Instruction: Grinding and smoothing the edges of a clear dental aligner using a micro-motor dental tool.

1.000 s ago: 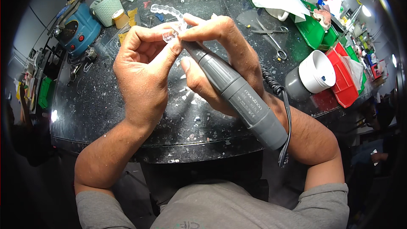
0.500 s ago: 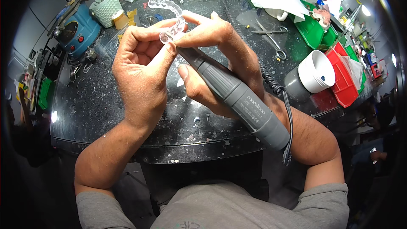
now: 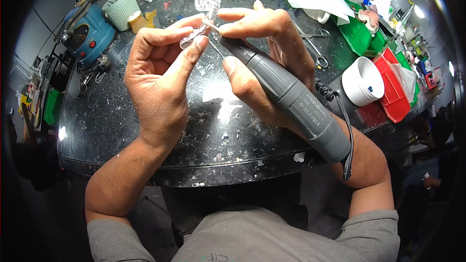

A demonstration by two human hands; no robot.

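Observation:
Between the thumb and fingers of my left hand is a clear dental aligner, its curved arch rising above the fingertips. My right hand wraps round a dark grey rotary handpiece, tilted with its narrow tip up and to the left, close to the aligner. The index finger of that hand reaches over to the aligner's edge. A thin shank shows near the tip; whether it touches the plastic I cannot tell. From the handpiece's rear end a coiled black cord loops back beside my right forearm.
Dust and scraps speckle the black worktop. Scissors, a white tub, a red bin and green bins stand to the right. A blue machine and a woven pot are at the back left.
The aligner has been turned and its arch now points more upright. My right hand and the handpiece have shifted right, drawing the tip slightly away from my left thumb.

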